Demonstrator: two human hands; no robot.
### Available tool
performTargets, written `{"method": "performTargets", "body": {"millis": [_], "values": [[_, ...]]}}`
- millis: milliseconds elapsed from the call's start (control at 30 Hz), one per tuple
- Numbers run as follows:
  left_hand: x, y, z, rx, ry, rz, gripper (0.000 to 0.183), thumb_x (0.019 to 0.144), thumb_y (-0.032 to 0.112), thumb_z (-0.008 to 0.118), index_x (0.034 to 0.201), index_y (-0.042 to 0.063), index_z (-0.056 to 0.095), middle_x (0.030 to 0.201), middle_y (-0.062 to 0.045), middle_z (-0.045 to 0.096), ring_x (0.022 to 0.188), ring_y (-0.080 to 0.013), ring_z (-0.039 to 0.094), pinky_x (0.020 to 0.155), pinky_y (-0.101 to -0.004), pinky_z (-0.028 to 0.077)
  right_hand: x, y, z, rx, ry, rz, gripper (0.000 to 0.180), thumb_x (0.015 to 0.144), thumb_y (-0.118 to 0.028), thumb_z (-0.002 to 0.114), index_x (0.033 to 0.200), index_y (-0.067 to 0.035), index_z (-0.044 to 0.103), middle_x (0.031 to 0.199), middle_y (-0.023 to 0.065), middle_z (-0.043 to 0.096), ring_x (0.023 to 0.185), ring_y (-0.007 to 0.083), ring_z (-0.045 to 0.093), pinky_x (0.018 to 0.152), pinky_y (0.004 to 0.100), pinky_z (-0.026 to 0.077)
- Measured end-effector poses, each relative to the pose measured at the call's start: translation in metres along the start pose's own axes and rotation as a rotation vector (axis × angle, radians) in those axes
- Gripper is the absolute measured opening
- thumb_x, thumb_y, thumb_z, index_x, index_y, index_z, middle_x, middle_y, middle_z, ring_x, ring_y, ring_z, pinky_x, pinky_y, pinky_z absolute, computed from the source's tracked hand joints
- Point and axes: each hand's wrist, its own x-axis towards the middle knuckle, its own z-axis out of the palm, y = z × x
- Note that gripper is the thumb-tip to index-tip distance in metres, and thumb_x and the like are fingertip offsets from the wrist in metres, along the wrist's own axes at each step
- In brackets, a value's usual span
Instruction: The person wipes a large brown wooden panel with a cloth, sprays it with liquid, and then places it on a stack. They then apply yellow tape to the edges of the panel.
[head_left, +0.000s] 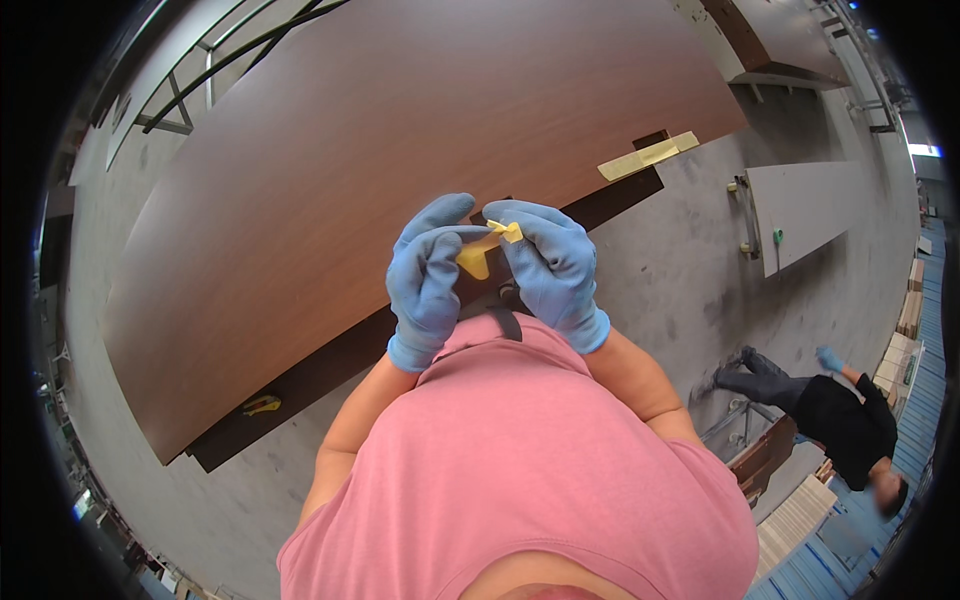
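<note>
Both my hands wear blue gloves and meet in front of my waist, over the near edge of a large wood-grain panel (360, 150). Pinched between the fingertips of my right hand (551, 262) is a crumpled piece of yellow tape (506, 229). My left hand (427, 277) has its fingers closed on the tape too, and a wider yellow flap hangs beside them. Strips of pale yellow tape (649, 156) lie across the panel's edge to the right. A yellow utility knife (262, 405) rests on the dark strip below the panel at the left.
A co-worker in black (840, 420) is at the lower right, near a cart with boards. A white panel (802, 206) on a wheeled stand bears a green object (778, 237). Metal frames (187, 97) stand at the upper left; stacked boards (795, 517) lie at the lower right.
</note>
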Motion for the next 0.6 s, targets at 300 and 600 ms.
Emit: {"method": "performTargets", "body": {"millis": [300, 600], "values": [[0.01, -0.009, -0.008, -0.8, 0.131, -0.582, 0.038, 0.113, 0.02, 0.048, 0.126, -0.006, 0.072, 0.136, -0.018, 0.072, 0.131, -0.0287, 0.065, 0.113, -0.0383, 0.051, 0.015, -0.012, 0.005, 0.119, 0.155, -0.342, 0.015, 0.097, 0.002, 0.067, 0.109, 0.004, 0.075, 0.115, 0.0215, 0.078, 0.098, 0.0328, 0.078, 0.087, 0.0379, 0.062], [0.008, 0.007, -0.041, -0.856, -0.047, -0.922, 0.054, 0.112, 0.046, 0.054, 0.136, 0.0, 0.068, 0.138, -0.013, 0.071, 0.124, -0.0262, 0.067, 0.107, -0.0391, 0.054, 0.044, -0.004, -0.046, -0.496, 0.156, -0.6, 0.033, 0.08, -0.004, 0.076, 0.112, -0.008, 0.071, 0.134, 0.0175, 0.07, 0.096, 0.0288, 0.074, 0.087, 0.0427, 0.061]]}}
